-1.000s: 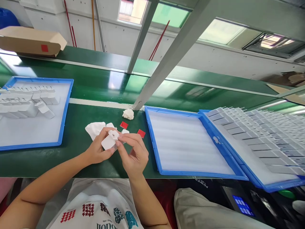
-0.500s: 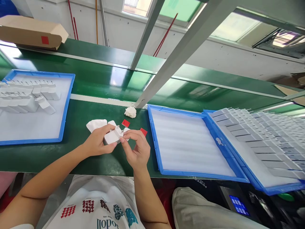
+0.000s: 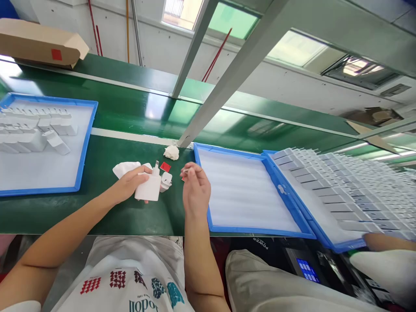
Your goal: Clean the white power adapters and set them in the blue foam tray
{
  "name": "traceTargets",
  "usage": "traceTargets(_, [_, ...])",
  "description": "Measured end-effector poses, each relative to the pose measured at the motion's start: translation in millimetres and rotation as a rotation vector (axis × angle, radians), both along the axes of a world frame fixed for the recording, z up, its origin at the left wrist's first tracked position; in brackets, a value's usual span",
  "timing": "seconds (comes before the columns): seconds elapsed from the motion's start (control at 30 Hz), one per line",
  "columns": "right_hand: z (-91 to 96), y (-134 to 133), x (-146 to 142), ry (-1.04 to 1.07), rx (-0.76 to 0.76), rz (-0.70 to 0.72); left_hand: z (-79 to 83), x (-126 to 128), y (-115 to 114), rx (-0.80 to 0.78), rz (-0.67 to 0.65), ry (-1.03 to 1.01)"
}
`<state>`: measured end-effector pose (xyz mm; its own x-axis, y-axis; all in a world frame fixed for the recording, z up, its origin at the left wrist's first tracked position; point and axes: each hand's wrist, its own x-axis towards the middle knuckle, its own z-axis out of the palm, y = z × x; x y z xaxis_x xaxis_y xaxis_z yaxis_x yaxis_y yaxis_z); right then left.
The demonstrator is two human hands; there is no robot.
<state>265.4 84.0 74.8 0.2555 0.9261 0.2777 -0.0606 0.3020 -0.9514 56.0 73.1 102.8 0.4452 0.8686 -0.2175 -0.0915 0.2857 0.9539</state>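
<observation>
My left hand (image 3: 130, 184) grips a white plug adapter (image 3: 148, 187) with its prong end pointing away from me. Beside that adapter, on the green bench, lies another small white adapter piece (image 3: 165, 181). My right hand (image 3: 196, 184) is raised to the right, thumb and fingers pinched together around something small that I cannot make out. A red square (image 3: 165, 167) lies just beyond the adapters, and a second red patch shows partly behind my right fingertips. A white cloth (image 3: 124, 168) sits behind my left hand.
A crumpled whitish lump (image 3: 171, 152) rests near the metal post. On the left is a blue-rimmed tray (image 3: 81, 173) with several white adapters. To the right, a blue tray (image 3: 212, 229) adjoins another (image 3: 344, 248) with rows of adapters. A co-worker's arm (image 3: 386, 242) reaches in at far right.
My right hand has come away from the adapter and moved right. My left hand has turned the adapter so its prongs point away. A co-worker's arm has appeared at the right.
</observation>
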Motion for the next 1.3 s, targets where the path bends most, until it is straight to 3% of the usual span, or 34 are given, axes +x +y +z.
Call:
traceTargets(0.07, [0.8,24.1,14.8,-0.117,-0.114,-0.091,7.4,-8.2,-0.4,0.043,0.068,0.034])
traceTargets(0.2, [-10.8,75.3,23.7,-0.347,-0.201,-0.09,18.8,-21.9,-14.6,0.148,0.119,0.122])
traceTargets(0.33, [-32.7,109.1,14.4,-0.463,-0.248,-0.101,5.3,-27.5,-41.1,0.148,0.092,0.171])
traceTargets(0.43, [-45.6,118.0,11.2,-0.557,-0.266,-0.134,-14.3,-31.8,-62.8,0.055,0.111,0.177])
traceTargets(0.67, [-57.7,118.5,10.1,-0.711,-0.204,-0.192,-38.6,-43.6,-101.3,-0.204,0.387,0.18])
traceTargets(0.9, [-58.5,117.9,18.9,-0.803,-0.133,-0.087,-44.0,-39.9,-107.1,-0.132,0.463,0.204])
traceTargets(0.97, [-52.4,112.8,25.3,-0.822,-0.149,-0.061,-44.5,-37.1,-105.3,-0.105,0.475,0.2])
traceTargets(1.07, [-38.2,88.9,35.3,-0.85,-0.149,-0.133,-45.4,-33.6,-101.4,-0.073,0.486,0.175])
traceTargets(1.2, [-26.6,22.9,46.4,-0.991,-0.121,-0.206,-46.3,-27.9,-96.7,0.017,0.444,0.135])
traceTargets(1.3, [-33.7,-31.9,51.2,-1.063,-0.091,-0.184,-44.8,-20.9,-94.8,0.031,0.401,0.125])
